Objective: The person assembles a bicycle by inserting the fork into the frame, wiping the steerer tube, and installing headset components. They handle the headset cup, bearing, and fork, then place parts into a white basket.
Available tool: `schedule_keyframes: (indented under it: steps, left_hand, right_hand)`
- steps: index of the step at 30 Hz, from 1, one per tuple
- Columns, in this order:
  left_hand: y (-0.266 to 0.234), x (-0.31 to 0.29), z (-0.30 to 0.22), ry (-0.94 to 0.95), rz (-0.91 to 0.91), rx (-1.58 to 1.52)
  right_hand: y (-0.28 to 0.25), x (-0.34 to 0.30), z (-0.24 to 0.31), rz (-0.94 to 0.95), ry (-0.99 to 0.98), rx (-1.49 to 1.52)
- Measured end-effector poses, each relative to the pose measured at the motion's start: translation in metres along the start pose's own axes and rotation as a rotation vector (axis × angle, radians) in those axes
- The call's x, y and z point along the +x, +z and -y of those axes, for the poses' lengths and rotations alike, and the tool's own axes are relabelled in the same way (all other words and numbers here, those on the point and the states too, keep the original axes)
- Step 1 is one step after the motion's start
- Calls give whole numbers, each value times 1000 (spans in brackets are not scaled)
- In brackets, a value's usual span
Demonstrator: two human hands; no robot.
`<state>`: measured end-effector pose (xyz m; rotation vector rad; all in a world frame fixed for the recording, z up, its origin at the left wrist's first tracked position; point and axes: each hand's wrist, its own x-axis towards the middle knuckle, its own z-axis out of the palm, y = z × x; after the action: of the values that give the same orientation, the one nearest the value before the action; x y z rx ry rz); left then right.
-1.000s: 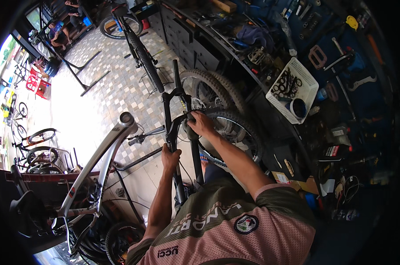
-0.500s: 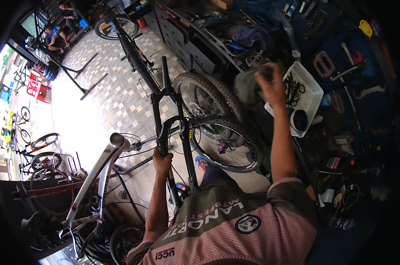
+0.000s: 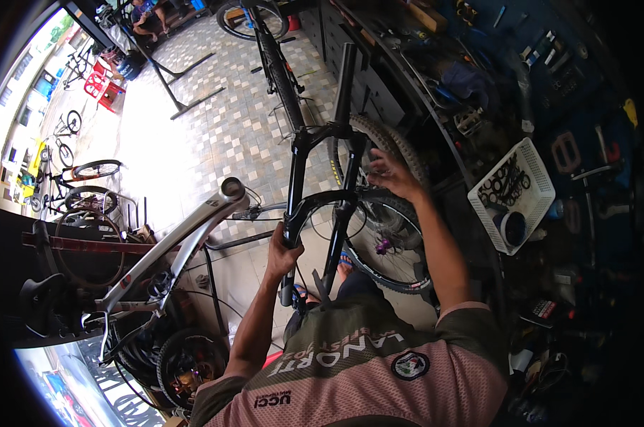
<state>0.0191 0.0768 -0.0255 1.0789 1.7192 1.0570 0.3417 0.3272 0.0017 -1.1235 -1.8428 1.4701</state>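
Observation:
A black bicycle suspension fork (image 3: 296,174) stands in front of me, its steerer tube (image 3: 344,85) pointing away. My left hand (image 3: 285,253) is wrapped round its left leg, below the arch. To the right of the other leg, my right hand (image 3: 393,174) is open with its fingers apart, and nothing shows in it. Whether its fingertips touch the fork I cannot tell. Left of the fork, a silver bicycle frame (image 3: 187,238) is held up at an angle, its open head tube (image 3: 231,188) closest to the fork.
Bicycle wheels (image 3: 400,286) lean beside the dark drawer cabinet (image 3: 368,78) on the right. A white plastic basket (image 3: 544,186) with dark parts rests on the tool-covered bench. Beyond the fork stands another bicycle (image 3: 283,89). Red chairs (image 3: 103,87) and a seated person are farther off.
My right hand has come left from the bench to the fork; the dark green cloth it held no longer shows in it. My left hand stays on the fork leg. The view has turned.

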Motion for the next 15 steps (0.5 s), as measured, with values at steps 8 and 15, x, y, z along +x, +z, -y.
schedule_keyframes:
  steps: [8,15]
  left_hand:
    - [-51,-48,34,158,42,-54]
    - [-117,-110,100,108,-15,163]
  right_hand:
    - [150,-6,25,132,136,1097]
    - [278,-69,54,36,20,898]
